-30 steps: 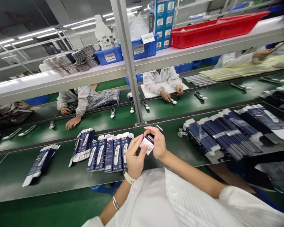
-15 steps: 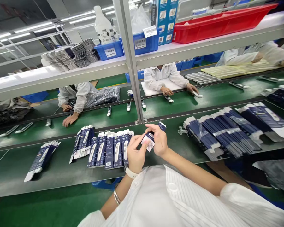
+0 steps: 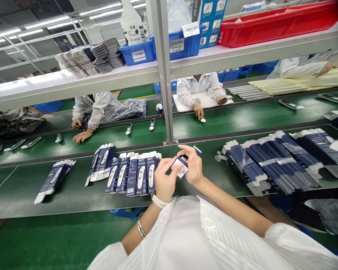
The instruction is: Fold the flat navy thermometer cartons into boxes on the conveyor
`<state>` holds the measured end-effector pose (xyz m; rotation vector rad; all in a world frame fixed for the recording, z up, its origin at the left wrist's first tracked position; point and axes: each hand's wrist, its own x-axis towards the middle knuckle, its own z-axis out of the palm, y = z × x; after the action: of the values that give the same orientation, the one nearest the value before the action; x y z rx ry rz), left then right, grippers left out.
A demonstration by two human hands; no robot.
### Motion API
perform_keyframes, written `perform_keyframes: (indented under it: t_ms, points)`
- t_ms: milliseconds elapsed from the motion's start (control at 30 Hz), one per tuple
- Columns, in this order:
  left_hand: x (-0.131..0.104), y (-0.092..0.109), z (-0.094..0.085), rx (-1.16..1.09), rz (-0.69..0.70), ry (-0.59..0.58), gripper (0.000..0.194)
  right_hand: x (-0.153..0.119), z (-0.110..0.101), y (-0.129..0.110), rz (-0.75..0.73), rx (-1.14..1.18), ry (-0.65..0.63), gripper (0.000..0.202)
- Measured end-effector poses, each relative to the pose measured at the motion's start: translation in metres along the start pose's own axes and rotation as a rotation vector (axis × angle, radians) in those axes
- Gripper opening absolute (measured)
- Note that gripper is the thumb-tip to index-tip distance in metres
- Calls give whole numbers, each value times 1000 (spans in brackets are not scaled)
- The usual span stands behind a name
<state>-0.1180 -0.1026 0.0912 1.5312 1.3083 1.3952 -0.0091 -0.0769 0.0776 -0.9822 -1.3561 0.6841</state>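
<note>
A dark blue and white box (image 3: 180, 167) is held between both hands above the near green bench. My left hand (image 3: 165, 180) grips its near end, the thumb against the white end flap. My right hand (image 3: 193, 165) wraps round the far side, fingers bent over the box. Left of my hands, several blue boxes with a device picture (image 3: 141, 175) lie side by side. Further left are a small pile of similar boxes (image 3: 103, 163) and a single stack (image 3: 55, 178). On the right lie more flat boxes (image 3: 281, 161) in bundles, some banded with clear plastic.
White handheld devices (image 3: 129, 128) lie on the green conveyor (image 3: 228, 118) beyond the bench. Across it, people in white coats work with their hands over the belt. A metal post (image 3: 163, 75) and a shelf with blue bins (image 3: 138, 52) and a red tray (image 3: 270, 26) stand ahead.
The view has shifted slightly, and both hands still hold the box. Across the belt, a person's hand has drawn back with a device, and the other has moved onto another device.
</note>
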Motion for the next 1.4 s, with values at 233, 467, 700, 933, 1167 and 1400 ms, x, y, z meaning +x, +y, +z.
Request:
perform_keyframes:
  t_ms: [233,467,700,933,1167,1400]
  points:
    - [-1,-1,2,14,-10,21,25,2,0,2,4,18,-10,48]
    - [-5,7,8,30,-81,108,25,10,-4,9,-25,56,-145,48]
    - [-10,19,13,96,-99,141,31,23,-12,7,-52,85,-295,50]
    - [-24,48,-6,472,-108,-44,60,55,-2,-8,-252,-77,-893,50]
    - [-34,27,-42,369,-382,469,33,51,46,-13,-359,-3,-724,53]
    - [-44,-47,-136,23,-616,626,38,31,68,72,798,44,-364,76]
